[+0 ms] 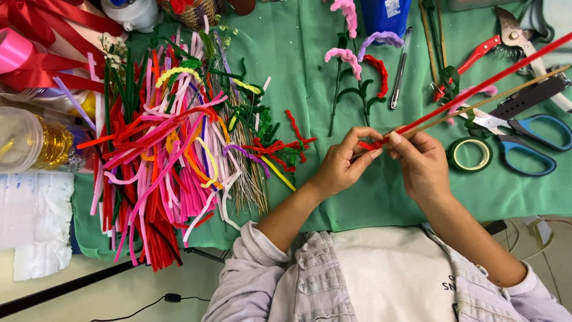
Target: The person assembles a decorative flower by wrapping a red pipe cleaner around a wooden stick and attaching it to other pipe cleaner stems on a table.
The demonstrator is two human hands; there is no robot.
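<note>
a red pipe cleaner point(476, 89) and thin wooden stick point(494, 95) slant over mid table point(310, 89), pinched together by left hand point(342, 164) and right hand point(420, 164). bare green cloth lies below the hands; green tape roll point(469, 154) and blue scissors point(530, 143) crowd the right.

**Few packages, one label**

A blue container point(385, 13) stands at the top edge of the green surface point(310, 89), right of centre, and carries a small white label point(391, 7) on its front. At the left edge a clear plastic tub point(18, 138) lies on its side, with gold material showing inside. A white bottle point(132, 13) stands at the top left, partly cut off. No signs or screens show.
</note>
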